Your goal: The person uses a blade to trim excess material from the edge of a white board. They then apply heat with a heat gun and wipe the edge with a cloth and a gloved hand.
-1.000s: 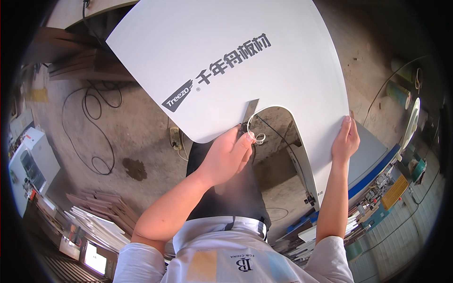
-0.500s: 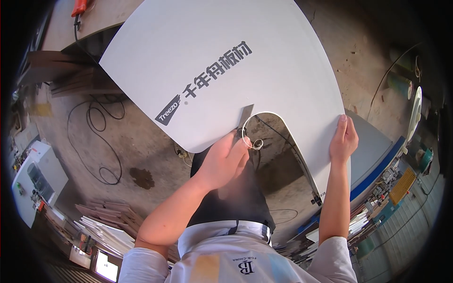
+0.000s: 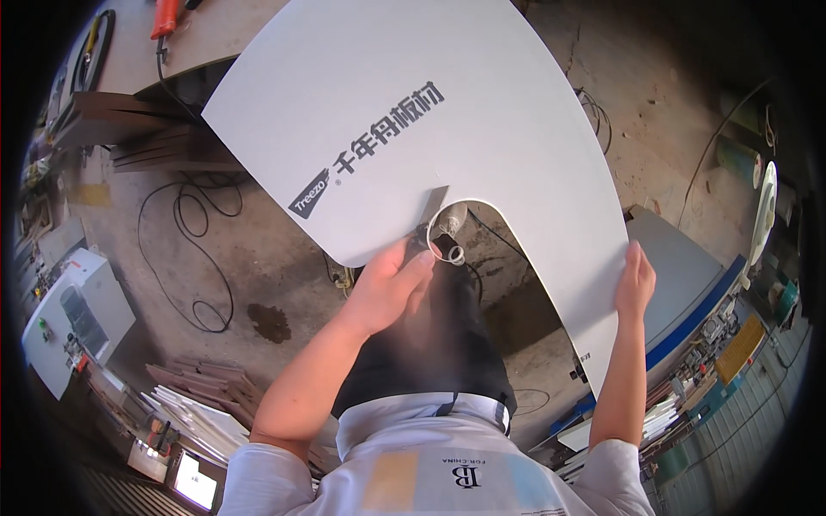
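A large white board [image 3: 379,52] with a curved cut-out in its near edge lies in front of me. My left hand [image 3: 391,288] is closed around a flat-bladed tool [image 3: 436,203], whose grey metal blade lies over the board at the left side of the cut-out. Most of its dark handle is hidden by my fingers. A thin white strip [image 3: 453,255] curls in a loop by my left fingertips, inside the cut-out. On the right, my right hand [image 3: 635,282] grips the board's outer edge, its fingers partly hidden.
An orange-handled power tool [image 3: 164,17] rests on the far-left bench, its cord hanging down. Black cable [image 3: 185,258] loops over the concrete floor. Stacked brown panels [image 3: 176,148] lie at left; a grey panel [image 3: 675,267] stands beyond my right hand. A white fan-like disc [image 3: 764,213] is farther right.
The tool and my left hand have shifted slightly left and nearer me. The white strip's loop has changed shape. My right hand still grips the board edge, and the whole view has shifted a little.
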{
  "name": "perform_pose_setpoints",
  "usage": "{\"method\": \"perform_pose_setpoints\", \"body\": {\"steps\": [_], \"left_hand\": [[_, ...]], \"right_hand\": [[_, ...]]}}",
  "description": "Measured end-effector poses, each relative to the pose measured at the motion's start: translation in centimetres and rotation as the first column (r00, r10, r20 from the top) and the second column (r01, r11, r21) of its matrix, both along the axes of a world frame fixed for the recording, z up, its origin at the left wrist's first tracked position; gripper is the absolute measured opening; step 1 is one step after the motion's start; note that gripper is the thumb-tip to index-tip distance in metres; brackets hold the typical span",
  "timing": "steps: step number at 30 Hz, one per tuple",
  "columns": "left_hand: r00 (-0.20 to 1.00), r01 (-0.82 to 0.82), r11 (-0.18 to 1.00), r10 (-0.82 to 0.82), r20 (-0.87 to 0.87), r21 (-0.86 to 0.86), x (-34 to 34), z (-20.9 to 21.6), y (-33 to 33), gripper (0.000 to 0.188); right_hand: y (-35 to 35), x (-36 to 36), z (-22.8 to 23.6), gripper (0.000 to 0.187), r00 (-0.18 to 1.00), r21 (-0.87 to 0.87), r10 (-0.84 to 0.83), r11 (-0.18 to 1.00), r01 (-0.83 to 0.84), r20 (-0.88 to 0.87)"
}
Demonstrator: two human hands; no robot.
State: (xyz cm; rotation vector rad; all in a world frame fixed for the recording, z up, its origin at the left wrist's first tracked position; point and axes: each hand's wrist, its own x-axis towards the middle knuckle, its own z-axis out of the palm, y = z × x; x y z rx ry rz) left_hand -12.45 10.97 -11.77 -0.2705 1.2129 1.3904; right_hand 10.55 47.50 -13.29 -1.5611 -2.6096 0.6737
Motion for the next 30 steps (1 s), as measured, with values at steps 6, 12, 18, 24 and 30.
{"method": "perform_pose_setpoints", "body": {"steps": [6, 12, 18, 24, 30], "left_hand": [[0.998, 0.033, 0.997, -0.029, 0.047, -0.069, -0.6, 0.4, 0.1, 0.022], [0.991, 0.133, 0.990, -0.134, -0.007, -0.052, -0.5, -0.3, 0.7, 0.021], [0.984, 0.179, 0.982, -0.179, 0.002, -0.055, -1.0, 0.2, 0.8, 0.021], [0.979, 0.202, 0.978, -0.200, 0.049, -0.048, -1.7, 0.4, 1.2, 0.019], [0.975, 0.176, 0.983, -0.167, 0.150, -0.047, -2.1, 0.5, 1.4, 0.017]], "right_hand": [[1.1, 8.4, 1.2, 0.069, 0.928, -0.047, -0.333, 0.938, 0.345, 0.165], [1.0, 10.5, -0.9, 0.062, 0.921, -0.046, -0.375, 0.927, 0.372, -0.101], [1.1, 11.5, -1.7, 0.058, 0.891, -0.119, -0.391, 0.920, 0.373, -0.231], [2.6, 15.1, -1.9, 0.054, 0.932, -0.127, -0.338, 0.938, 0.322, -0.135], [1.3, 12.5, -1.8, 0.056, 0.912, -0.069, -0.361, 0.932, 0.355, -0.193]]}}
